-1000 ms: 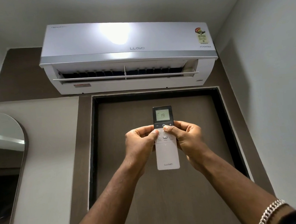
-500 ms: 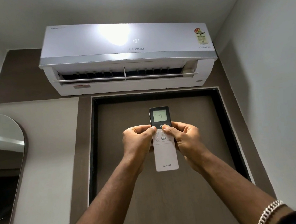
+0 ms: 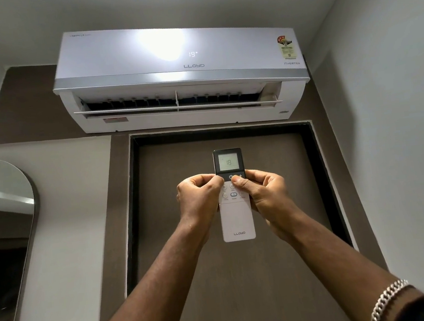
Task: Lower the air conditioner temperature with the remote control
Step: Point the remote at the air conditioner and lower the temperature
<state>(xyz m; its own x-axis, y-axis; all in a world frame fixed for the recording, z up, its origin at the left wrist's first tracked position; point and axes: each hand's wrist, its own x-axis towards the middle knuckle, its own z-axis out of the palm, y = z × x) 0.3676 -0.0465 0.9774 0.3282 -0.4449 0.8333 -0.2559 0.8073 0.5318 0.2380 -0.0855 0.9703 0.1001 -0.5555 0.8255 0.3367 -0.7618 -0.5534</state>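
Slim white rectangular plastic remote control (image 3: 237,218) w/ black top, LCD reads 18, held upright below white wall-mounted air conditioner (image 3: 181,74) showing 19. Left hand (image 3: 199,201) and right hand (image 3: 266,193) grasp its sides, thumbs on buttons.

The white air conditioner (image 3: 181,74) hangs high on the wall above a dark door. Its front shows 19 and its bottom flap is open. The remote control (image 3: 237,218) is a long white stick with a black top. It is held upright below, and its small screen shows 18.
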